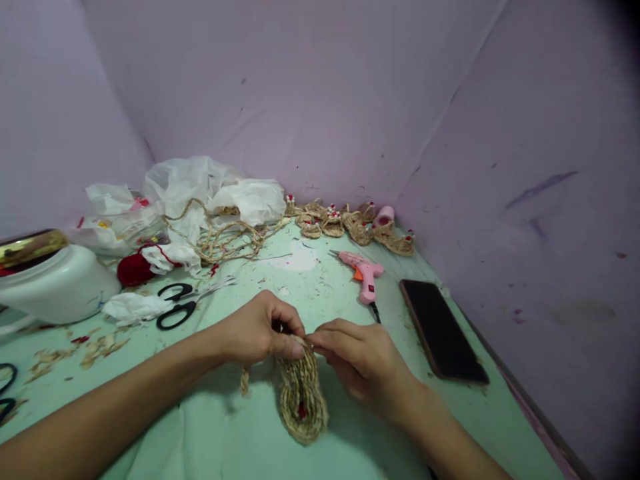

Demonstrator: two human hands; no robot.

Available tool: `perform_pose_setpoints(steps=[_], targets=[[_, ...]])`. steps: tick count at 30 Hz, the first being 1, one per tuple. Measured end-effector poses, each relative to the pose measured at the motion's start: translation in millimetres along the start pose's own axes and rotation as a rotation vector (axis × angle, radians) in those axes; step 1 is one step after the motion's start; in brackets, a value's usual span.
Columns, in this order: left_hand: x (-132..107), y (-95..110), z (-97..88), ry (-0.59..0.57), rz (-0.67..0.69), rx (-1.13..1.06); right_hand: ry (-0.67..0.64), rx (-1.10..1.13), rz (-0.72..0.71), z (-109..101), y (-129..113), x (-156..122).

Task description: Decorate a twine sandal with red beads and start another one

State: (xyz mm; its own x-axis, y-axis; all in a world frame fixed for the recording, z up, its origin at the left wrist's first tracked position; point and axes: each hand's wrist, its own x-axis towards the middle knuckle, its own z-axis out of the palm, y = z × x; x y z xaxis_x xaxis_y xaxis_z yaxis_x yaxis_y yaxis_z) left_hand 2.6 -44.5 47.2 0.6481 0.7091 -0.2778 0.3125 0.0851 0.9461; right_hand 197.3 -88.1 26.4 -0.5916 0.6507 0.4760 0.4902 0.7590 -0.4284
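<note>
Both my hands meet over a small oval sole woven from jute rope (301, 396) lying on the pale green table (240, 433). My left hand (260, 328) is curled, thumb and fingers pinching the far end of the jute piece. My right hand (357, 357) pinches the same end from the right, fingers pressed together. A short loose rope tail (245, 381) hangs from under my left hand.
Black scissors (177, 305) lie left of my hands, a pink glue gun (365, 272) and a dark phone (441, 330) to the right. Loose jute rope (220, 240), plastic bags (200, 183), red yarn (134, 269), a white jar (55, 280) and several small jute sandals (350, 227) line the back.
</note>
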Motion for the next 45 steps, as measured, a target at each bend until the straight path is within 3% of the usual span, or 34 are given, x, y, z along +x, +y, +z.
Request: perform_pose_setpoints(steps=[8,13,23,32,37,45], targets=[[3,-6,-0.4,-0.058,0.016,-0.056,0.009,-0.224,-0.139,-2,-4,2],[3,-9,-0.9,-0.082,0.019,-0.095,0.048,-0.251,-0.129,2,-7,0],[2,-8,3.1,-0.109,0.020,-0.027,0.083,-0.167,-0.092,11,-13,-7],[-7,-3,14.3,-0.315,-0.067,0.049,0.066,-0.061,-0.062,10,-18,-1],[-8,1,13.1,-0.280,-0.071,0.115,0.130,-0.016,0.004,11,-17,2],[-2,-4,20.3,-0.325,-0.058,0.079,0.232,0.106,0.047,19,-25,7]])
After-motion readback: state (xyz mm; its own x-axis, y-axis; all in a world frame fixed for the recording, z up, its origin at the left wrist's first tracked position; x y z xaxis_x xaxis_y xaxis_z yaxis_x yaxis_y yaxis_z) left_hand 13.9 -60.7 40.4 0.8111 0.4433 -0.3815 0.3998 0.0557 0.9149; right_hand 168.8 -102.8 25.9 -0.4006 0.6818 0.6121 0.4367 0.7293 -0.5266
